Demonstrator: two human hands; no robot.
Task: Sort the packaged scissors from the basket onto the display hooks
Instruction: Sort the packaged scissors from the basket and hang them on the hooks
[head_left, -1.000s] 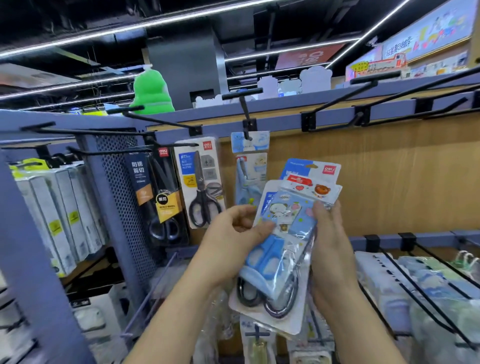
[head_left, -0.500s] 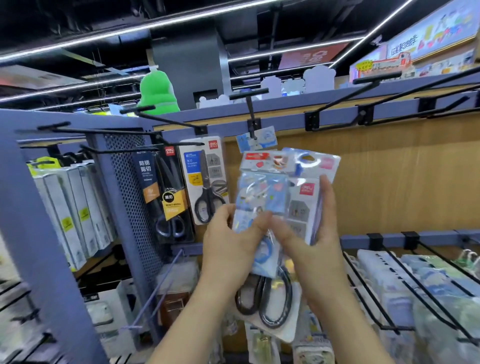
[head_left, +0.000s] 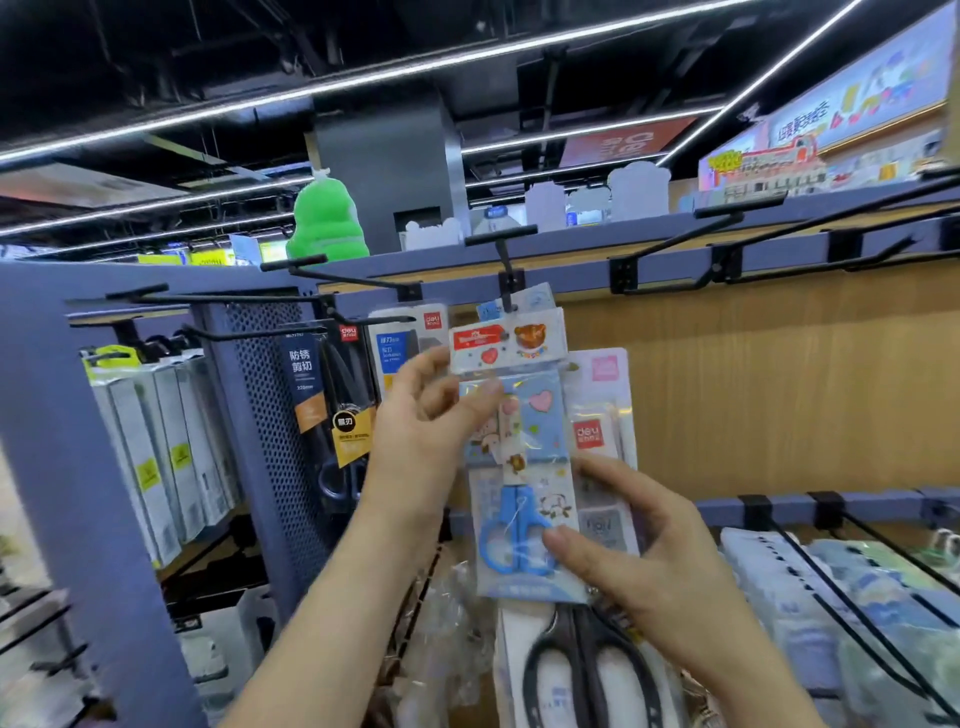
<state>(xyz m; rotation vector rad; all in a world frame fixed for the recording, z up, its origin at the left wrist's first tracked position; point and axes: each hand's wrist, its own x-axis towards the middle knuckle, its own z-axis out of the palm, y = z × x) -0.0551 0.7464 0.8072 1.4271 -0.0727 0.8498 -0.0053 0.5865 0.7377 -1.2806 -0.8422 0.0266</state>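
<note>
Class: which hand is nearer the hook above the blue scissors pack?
Left. The left hand pinches the pack high up, below the hook; the right hand grips its lower end.

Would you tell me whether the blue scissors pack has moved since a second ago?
Yes: the blue scissors pack has risen towards the black hook, its top now near it.

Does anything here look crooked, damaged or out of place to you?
Nothing looks damaged. Only the held packs sit unevenly: behind the blue scissors pack, a pink pack juts right and a black-handled scissors pack hangs out below.
</note>
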